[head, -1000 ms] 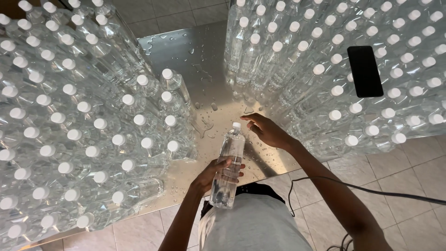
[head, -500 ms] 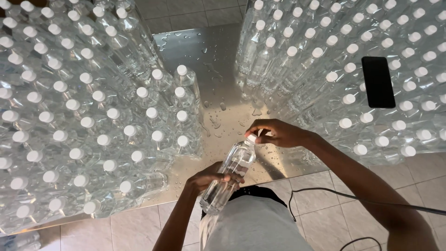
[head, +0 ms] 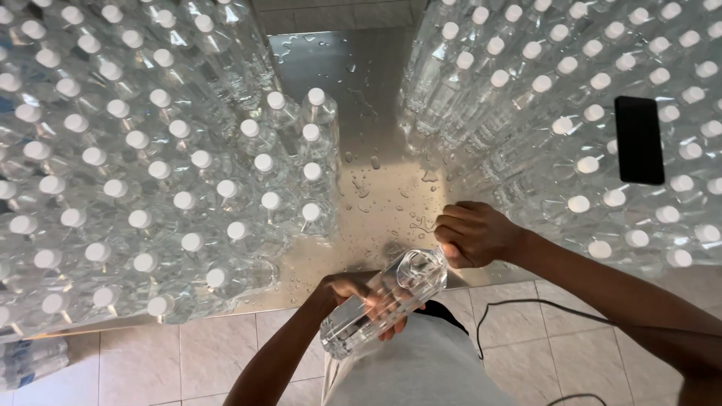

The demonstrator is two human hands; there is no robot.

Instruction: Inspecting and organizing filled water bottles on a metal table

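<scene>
My left hand (head: 359,299) grips a clear plastic water bottle (head: 391,297) by its lower body, tilted with its mouth toward the upper right. The bottle's mouth is open, with no cap on it. My right hand (head: 472,234) is closed into a fist just right of the mouth; whether the white cap is inside it is hidden. Both hands hover over the near edge of a wet steel table (head: 376,188).
Many capped clear bottles stand packed on the table's left (head: 135,173) and right (head: 571,113). A black phone (head: 639,139) lies on top of the right group. A black cable (head: 526,308) runs over the tiled floor (head: 188,361).
The white cap has come off the bottle. My right hand has pulled away to the right in a fist, and the bottle has tipped further over.
</scene>
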